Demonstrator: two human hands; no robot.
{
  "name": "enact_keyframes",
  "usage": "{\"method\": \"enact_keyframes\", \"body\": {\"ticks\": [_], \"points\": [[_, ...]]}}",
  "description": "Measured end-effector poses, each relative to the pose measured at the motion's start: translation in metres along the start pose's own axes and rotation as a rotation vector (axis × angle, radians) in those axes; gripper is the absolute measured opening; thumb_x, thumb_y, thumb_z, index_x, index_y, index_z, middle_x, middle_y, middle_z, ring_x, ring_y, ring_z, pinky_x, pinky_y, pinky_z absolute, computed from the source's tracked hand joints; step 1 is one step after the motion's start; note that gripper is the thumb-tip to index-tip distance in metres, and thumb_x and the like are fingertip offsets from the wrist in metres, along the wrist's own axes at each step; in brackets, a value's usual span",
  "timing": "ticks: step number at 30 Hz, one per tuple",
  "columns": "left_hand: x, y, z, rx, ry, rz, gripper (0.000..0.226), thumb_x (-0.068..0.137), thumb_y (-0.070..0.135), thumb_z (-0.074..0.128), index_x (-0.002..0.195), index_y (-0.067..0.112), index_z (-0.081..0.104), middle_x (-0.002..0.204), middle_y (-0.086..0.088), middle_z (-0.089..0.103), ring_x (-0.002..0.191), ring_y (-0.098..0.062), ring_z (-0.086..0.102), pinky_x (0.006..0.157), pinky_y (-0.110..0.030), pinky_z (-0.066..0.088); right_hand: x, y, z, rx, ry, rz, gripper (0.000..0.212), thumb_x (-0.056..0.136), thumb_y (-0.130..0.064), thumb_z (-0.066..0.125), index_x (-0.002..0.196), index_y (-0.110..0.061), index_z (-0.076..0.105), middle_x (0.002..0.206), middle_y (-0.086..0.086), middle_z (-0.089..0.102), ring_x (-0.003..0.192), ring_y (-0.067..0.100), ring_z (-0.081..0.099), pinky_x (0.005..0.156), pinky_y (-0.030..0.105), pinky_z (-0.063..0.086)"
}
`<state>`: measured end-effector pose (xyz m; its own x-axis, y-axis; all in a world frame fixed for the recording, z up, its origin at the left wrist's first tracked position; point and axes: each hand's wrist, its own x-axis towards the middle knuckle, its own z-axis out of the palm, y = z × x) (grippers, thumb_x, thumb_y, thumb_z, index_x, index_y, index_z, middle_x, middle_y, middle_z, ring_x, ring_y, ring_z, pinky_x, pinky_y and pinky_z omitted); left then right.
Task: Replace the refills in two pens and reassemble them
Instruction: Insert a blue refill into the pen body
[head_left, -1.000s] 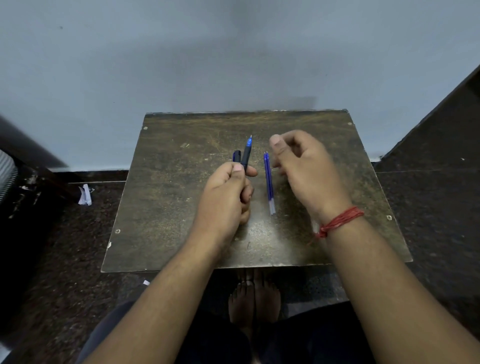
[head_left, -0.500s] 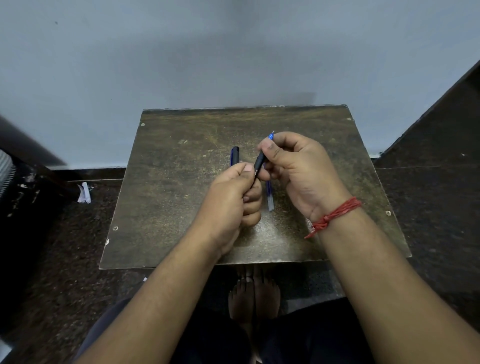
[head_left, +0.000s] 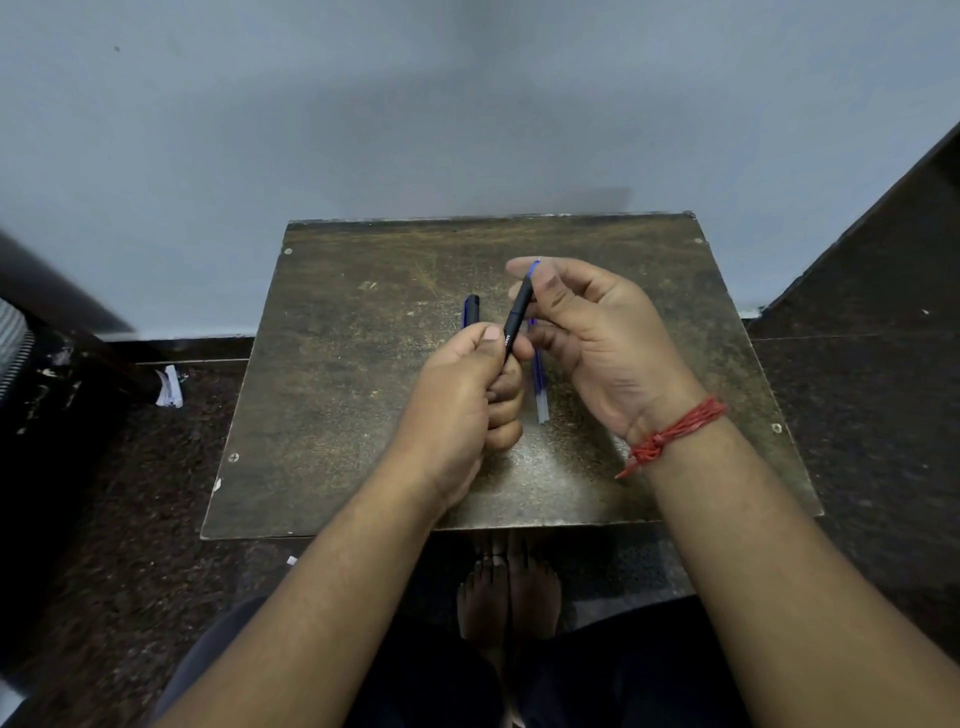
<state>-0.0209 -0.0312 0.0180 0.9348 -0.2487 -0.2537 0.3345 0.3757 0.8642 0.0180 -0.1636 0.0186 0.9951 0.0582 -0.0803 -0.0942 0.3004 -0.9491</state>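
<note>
Both hands are over the worktop. Our left hand is clenched around the lower end of the black pen barrel, thumb pressed on top. Our right hand pinches the barrel's upper end between thumb and forefinger, with the blue tip poking out just past the fingertips. A loose blue refill lies on the worktop just under the right hand, between the two hands; a second dark pen lies just beyond the left thumb. Looks like we're unscrewing or pulling the tip section. To do it well, we keep the left hand locked, twist only with the right fingertips, pull along the barrel axis, and avoid bending the refill or dropping small parts.
</note>
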Motion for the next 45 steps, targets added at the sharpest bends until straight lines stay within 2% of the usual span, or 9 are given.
{"method": "enact_keyframes", "body": {"ticks": [2, 5, 10, 14, 18, 21, 28, 33, 45], "points": [[0.001, -0.001, 0.000, 0.054, 0.020, 0.016, 0.031, 0.108, 0.021, 0.032, 0.086, 0.011, 0.051, 0.051, 0.007, 0.031, 0.039, -0.003, 0.018, 0.037, -0.013, 0.017, 0.002, 0.003, 0.001, -0.066, 0.065, -0.044, 0.023, 0.084, -0.025, 0.074, 0.099, -0.008, 0.071, 0.082, -0.001, 0.068, 0.074, 0.017, 0.061, 0.065, 0.029, 0.050], [0.001, -0.003, 0.002, 0.094, 0.031, 0.024, 0.032, 0.108, 0.022, 0.032, 0.086, 0.011, 0.051, 0.051, 0.007, 0.030, 0.039, -0.003, 0.018, 0.037, -0.014, 0.018, 0.002, 0.005, 0.002, -0.054, 0.107, -0.060, 0.006, 0.088, -0.009, 0.071, 0.094, -0.008, 0.069, 0.076, 0.000, 0.067, 0.068, 0.014, 0.062, 0.061, 0.025, 0.051], [0.001, -0.004, 0.002, 0.097, 0.046, 0.018, 0.032, 0.108, 0.022, 0.033, 0.086, 0.011, 0.053, 0.050, 0.008, 0.032, 0.038, -0.003, 0.019, 0.037, -0.014, 0.018, -0.001, -0.001, 0.002, 0.049, 0.042, -0.015, 0.025, 0.097, 0.007, 0.050, 0.120, 0.000, 0.058, 0.093, 0.012, 0.075, 0.085, 0.022, 0.072, 0.072, 0.030, 0.056], [0.001, -0.005, 0.002, 0.088, 0.048, 0.017, 0.031, 0.108, 0.020, 0.033, 0.085, 0.011, 0.053, 0.050, 0.008, 0.032, 0.038, -0.003, 0.019, 0.037, -0.014, 0.018, -0.002, -0.003, 0.002, 0.109, 0.076, 0.022, 0.020, 0.100, -0.005, 0.052, 0.120, -0.003, 0.057, 0.107, 0.016, 0.073, 0.091, 0.024, 0.072, 0.075, 0.032, 0.058], [0.002, -0.006, 0.001, 0.068, 0.033, 0.017, 0.031, 0.108, 0.020, 0.034, 0.085, 0.011, 0.053, 0.052, 0.006, 0.032, 0.038, -0.004, 0.019, 0.038, -0.014, 0.018, -0.003, 0.000, 0.005, -0.041, 0.123, -0.014, 0.005, 0.093, -0.013, 0.067, 0.093, -0.011, 0.062, 0.078, 0.001, 0.066, 0.065, 0.016, 0.063, 0.055, 0.024, 0.051], [0.001, -0.006, 0.001, 0.019, 0.010, -0.008, 0.029, 0.107, 0.019, 0.034, 0.087, 0.009, 0.053, 0.053, 0.002, 0.032, 0.037, -0.004, 0.020, 0.037, -0.013, 0.019, -0.003, 0.001, 0.005, -0.054, 0.088, -0.019, 0.003, 0.093, -0.008, 0.065, 0.091, -0.007, 0.065, 0.071, 0.001, 0.065, 0.054, 0.018, 0.056, 0.051, 0.024, 0.048], [-0.002, -0.003, 0.000, -0.045, -0.033, -0.008, 0.026, 0.104, 0.015, 0.036, 0.093, 0.004, 0.055, 0.053, -0.004, 0.041, 0.036, -0.012, 0.033, 0.039, -0.022, 0.036, -0.003, -0.005, 0.000, 0.076, -0.025, 0.057, 0.023, 0.101, -0.006, 0.049, 0.115, -0.003, 0.066, 0.098, 0.014, 0.075, 0.091, 0.024, 0.070, 0.074, 0.030, 0.055], [-0.002, -0.003, 0.001, -0.027, -0.032, 0.004, 0.025, 0.104, 0.015, 0.036, 0.094, 0.003, 0.055, 0.053, -0.007, 0.046, 0.038, -0.016, 0.037, 0.041, -0.025, 0.040, -0.003, 0.000, 0.002, -0.069, 0.086, 0.022, 0.006, 0.092, -0.017, 0.068, 0.092, -0.011, 0.065, 0.076, 0.002, 0.068, 0.062, 0.014, 0.061, 0.056, 0.026, 0.047], [-0.002, -0.003, 0.002, 0.037, 0.023, 0.058, 0.030, 0.106, 0.016, 0.035, 0.087, 0.006, 0.056, 0.048, -0.003, 0.044, 0.033, -0.009, 0.027, 0.038, -0.022, 0.036, -0.003, -0.002, 0.002, -0.073, 0.072, 0.053, 0.020, 0.097, -0.017, 0.059, 0.105, -0.003, 0.071, 0.092, 0.009, 0.075, 0.074, 0.015, 0.065, 0.061, 0.028, 0.047]]}}
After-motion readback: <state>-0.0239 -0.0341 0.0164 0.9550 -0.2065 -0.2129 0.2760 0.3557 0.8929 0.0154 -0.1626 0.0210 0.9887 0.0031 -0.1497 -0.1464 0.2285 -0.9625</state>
